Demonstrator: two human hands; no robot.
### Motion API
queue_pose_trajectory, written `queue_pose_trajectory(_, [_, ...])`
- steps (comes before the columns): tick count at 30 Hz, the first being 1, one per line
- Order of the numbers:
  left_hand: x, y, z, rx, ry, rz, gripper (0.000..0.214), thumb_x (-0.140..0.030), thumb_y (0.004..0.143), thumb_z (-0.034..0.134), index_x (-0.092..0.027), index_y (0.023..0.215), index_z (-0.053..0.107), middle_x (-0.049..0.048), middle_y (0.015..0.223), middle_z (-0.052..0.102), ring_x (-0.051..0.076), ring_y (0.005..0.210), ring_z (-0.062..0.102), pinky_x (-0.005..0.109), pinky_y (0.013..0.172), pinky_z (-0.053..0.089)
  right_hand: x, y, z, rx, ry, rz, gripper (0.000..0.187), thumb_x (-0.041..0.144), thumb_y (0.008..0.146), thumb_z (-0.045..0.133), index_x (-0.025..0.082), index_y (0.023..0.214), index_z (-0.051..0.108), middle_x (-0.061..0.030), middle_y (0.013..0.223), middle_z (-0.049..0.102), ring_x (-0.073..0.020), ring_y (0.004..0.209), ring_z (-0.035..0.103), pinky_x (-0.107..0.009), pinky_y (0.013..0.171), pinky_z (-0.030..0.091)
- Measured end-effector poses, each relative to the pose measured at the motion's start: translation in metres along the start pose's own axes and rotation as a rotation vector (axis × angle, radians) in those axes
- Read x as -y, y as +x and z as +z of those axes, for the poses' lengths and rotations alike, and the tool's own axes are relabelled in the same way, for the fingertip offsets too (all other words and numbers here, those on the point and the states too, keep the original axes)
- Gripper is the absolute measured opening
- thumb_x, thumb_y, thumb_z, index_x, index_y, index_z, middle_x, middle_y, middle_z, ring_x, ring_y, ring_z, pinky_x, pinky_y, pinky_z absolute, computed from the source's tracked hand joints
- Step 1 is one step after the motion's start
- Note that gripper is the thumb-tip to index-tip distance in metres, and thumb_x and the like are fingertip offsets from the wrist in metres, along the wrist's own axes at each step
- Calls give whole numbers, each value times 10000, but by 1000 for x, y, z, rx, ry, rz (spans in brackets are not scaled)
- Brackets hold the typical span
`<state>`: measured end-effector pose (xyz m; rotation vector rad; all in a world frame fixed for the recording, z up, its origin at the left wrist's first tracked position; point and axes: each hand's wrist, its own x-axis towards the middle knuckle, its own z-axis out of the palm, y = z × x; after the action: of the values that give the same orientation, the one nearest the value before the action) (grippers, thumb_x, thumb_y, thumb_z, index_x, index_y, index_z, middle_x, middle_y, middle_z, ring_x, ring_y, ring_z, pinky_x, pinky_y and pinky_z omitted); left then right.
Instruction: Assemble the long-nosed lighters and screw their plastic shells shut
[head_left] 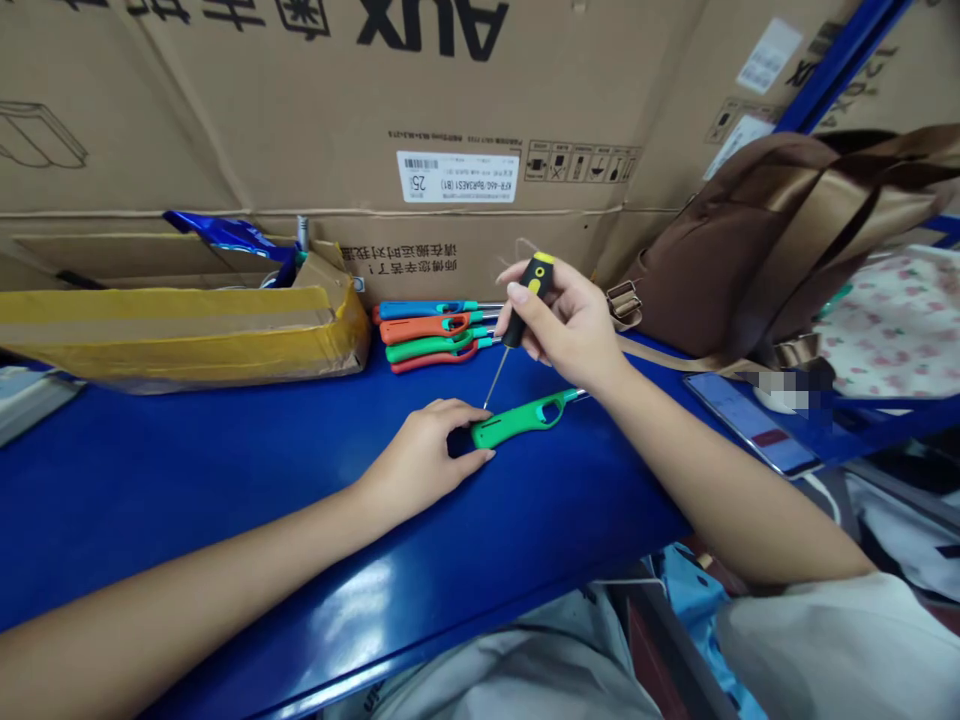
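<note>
A green long-nosed lighter (525, 417) lies flat on the blue shelf (225, 470). My left hand (427, 450) pinches its near end between thumb and fingers, holding it down. My right hand (570, 325) is closed round a small black screwdriver with a yellow cap (525, 300), held nearly upright. The thin metal tip touches the lighter's body close to my left fingers.
Several more lighters, blue, orange, green and red (431, 335), lie stacked behind. A taped cardboard box (180, 330) stands at the left, large cartons behind. A brown bag (757, 250), a flowered cloth (892, 320) and a phone (757, 425) lie at the right.
</note>
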<state>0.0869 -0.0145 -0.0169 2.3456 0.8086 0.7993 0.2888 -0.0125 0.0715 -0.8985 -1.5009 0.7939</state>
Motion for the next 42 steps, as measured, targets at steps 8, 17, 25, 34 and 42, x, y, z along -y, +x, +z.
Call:
queue_pose_trajectory(8, [7, 2, 4, -8, -65, -3, 307, -271, 826, 794, -196, 1118, 739, 57, 1084, 740, 218, 990, 695, 378, 931, 555, -29, -16, 0, -48, -146, -265, 465, 541, 965, 583, 309, 1330, 410, -5, 934, 630, -122, 655, 631, -257, 539, 532])
queue_pose_trajectory(17, [4, 1, 3, 10, -48, -9, 312, -258, 832, 791, -192, 1131, 730, 49, 1095, 736, 216, 1016, 684, 377, 952, 537, -34, -28, 7, -72, -273, -422, 372, 447, 1018, 530, 318, 1352, 428, -31, 1017, 632, -119, 665, 641, -246, 517, 573])
queue_pose_trajectory(25, [4, 1, 3, 6, -42, 5, 318, -231, 826, 795, -181, 1132, 727, 53, 1102, 739, 213, 1018, 687, 374, 954, 538, -35, -29, 11, -73, -220, -385, 336, 375, 1012, 563, 300, 1322, 457, -25, 992, 641, -106, 633, 635, -240, 502, 575])
queue_pose_trajectory(34, [5, 1, 3, 12, -38, 14, 318, -225, 833, 788, -178, 1140, 723, 53, 1100, 737, 206, 1014, 688, 370, 958, 539, -42, -31, 13, -68, -172, -390, 345, 370, 983, 607, 292, 1299, 492, -53, 1108, 634, -101, 649, 622, -224, 474, 561])
queue_pose_trajectory(42, [4, 1, 3, 18, -38, 7, 314, -231, 836, 783, -180, 1140, 722, 59, 1099, 738, 216, 1021, 686, 380, 958, 541, -40, -31, 13, -65, -141, -356, 346, 360, 976, 616, 300, 1295, 498, -45, 1067, 648, -104, 643, 628, -226, 480, 567])
